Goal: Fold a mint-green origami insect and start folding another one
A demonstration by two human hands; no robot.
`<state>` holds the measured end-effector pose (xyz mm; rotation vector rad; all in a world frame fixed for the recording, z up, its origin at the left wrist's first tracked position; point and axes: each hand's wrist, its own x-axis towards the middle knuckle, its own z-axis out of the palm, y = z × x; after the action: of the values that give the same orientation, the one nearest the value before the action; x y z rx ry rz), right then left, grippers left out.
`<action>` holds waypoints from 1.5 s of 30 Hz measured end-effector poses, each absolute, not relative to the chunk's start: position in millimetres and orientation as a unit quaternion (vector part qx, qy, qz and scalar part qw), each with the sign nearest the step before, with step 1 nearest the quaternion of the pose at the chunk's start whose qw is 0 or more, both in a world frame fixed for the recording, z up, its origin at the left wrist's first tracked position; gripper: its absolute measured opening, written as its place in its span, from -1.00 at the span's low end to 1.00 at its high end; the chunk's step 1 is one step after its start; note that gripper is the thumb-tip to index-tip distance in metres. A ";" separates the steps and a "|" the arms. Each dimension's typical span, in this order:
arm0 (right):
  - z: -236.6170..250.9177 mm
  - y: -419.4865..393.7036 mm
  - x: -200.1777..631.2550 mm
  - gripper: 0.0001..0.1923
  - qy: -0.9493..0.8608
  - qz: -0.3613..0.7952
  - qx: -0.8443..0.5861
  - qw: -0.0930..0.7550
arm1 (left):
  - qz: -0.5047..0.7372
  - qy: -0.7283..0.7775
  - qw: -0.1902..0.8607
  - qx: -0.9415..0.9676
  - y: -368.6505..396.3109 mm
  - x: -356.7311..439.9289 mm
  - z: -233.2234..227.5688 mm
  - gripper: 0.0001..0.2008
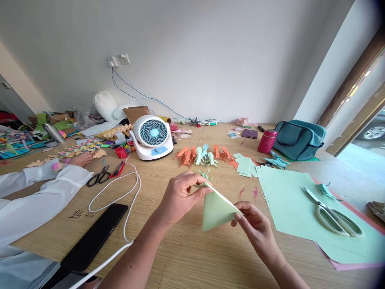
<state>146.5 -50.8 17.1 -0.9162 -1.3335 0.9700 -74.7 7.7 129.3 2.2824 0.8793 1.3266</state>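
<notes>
Folded green paper [217, 208] held up just above the counter [192, 257], near centre of view, shaped into a triangle with a sharp crease along the upper edge. Left hand [180, 194] at 10 o'clock of the sheet, grip pinched closed on the top corner, thumb over the fold. Right hand [255, 224] at 4 o'clock, grip narrow, fingertips nipping the right-hand point.

Very light, thin, limp away from the folds, stiffer along the crease; probably easy to dent or tear if squeezed hard, and smooth enough to slide between dry fingers. Best taken at corners or along the folded edge, lightly, with two opposing pinches to keep it taut.

At 3 o'clock, a stack of green sheets [288, 200] with scissors [333, 214] on top. At 12 o'clock, folded paper figures [204, 155] and a small fan [154, 134]. At 9 o'clock, another person's white sleeve [39, 192], well apart.
</notes>
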 end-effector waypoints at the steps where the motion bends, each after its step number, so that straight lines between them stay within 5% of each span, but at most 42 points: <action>1: 17.4 -52.5 144.7 -0.86 -0.579 0.418 -0.395 0.578 | 0.456 0.320 0.172 0.813 7.2 -75.8 135.7 -0.96; 16: 30.7 -57.5 133.0 -0.72 -0.581 0.437 -0.476 0.495 | 0.206 0.368 0.393 0.817 17.3 -40.9 103.9 -0.78; 30: 27.0 -55.6 131.0 -0.83 -0.595 0.410 -0.483 0.494 | 0.229 0.232 0.586 0.742 36.3 -42.1 85.6 -0.73; 45: 29.5 -60.5 128.5 -0.85 -0.665 0.267 -0.462 0.522 | 0.257 0.216 0.612 0.716 34.6 -44.7 84.4 -0.84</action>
<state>128.5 -60.5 29.5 -1.1069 -1.5934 0.6400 -44.7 34.6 84.4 1.6513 0.4977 0.5925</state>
